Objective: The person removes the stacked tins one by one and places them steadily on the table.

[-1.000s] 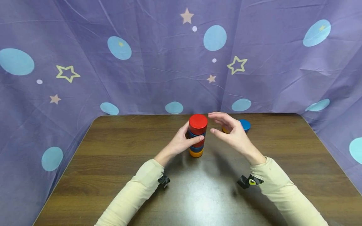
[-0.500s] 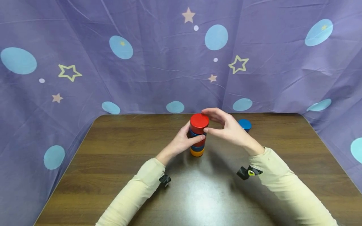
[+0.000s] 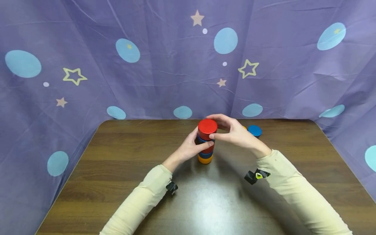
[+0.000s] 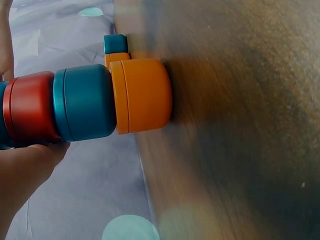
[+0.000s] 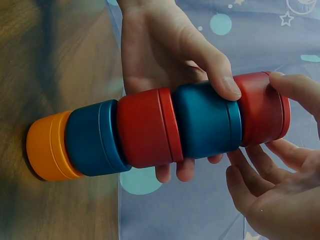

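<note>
A tower of small round lidded jars stands upright on the table. From the bottom up come an orange jar point(image 3: 205, 159), a blue jar point(image 5: 95, 137), a red jar point(image 5: 147, 127), another blue jar point(image 5: 206, 120) and a red jar point(image 3: 207, 127) on top. My left hand point(image 3: 188, 147) grips the upper part of the tower from the left, its thumb across the upper blue jar in the right wrist view. My right hand point(image 3: 236, 133) holds the top red jar between thumb and fingers. That jar sits on or very close to the blue one below.
Behind my right hand, another blue jar point(image 3: 255, 131) and an orange jar point(image 4: 118, 57), mostly hidden in the head view, stand on the brown wooden table point(image 3: 123, 163). A purple curtain point(image 3: 164, 65) with stars and dots hangs at the table's far edge.
My right hand has moved left to the tower and closed its thumb and fingers on the top red jar. My left hand keeps its grip, nearly still.
</note>
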A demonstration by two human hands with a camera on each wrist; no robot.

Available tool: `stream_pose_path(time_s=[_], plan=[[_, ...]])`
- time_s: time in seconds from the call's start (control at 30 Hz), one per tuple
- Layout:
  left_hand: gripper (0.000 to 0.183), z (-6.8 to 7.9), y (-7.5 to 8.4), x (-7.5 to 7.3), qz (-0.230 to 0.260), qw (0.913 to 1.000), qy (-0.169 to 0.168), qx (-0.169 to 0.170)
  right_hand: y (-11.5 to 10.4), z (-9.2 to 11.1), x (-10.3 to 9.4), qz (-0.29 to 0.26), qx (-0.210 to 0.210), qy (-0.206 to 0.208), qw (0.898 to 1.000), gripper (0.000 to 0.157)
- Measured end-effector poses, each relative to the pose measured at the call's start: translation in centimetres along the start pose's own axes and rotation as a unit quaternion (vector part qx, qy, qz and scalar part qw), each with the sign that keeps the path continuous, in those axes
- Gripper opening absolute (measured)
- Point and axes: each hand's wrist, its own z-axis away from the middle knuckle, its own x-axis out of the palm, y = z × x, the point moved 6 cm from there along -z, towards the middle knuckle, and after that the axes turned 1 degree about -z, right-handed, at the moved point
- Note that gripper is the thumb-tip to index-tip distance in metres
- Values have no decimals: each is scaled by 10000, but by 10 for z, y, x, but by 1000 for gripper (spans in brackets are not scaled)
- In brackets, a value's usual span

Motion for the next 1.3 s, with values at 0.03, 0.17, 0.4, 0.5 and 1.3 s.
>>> stream_pose_path(time_s=[0.03, 0.17, 0.4, 0.5, 1.3], plan=[[63, 0, 1, 0, -9, 10000, -5, -21, 0, 0, 0, 3, -12, 20, 10000, 53], [62, 4, 16, 1, -72, 10000, -57, -27, 1, 0, 0, 14, -22, 98, 9999, 53], [53, 10, 32, 2, 21, 9999, -101, -27, 2, 6, -4, 4, -70, 403, 9992, 53], [47, 10, 31, 2, 78, 9999, -130, -83, 2, 9, -7, 22, -35, 552, 9985, 53], [49, 11, 32, 3, -205, 9986, -261, -403, 7, 33, -27, -47, 293, 948, 9951, 52]])
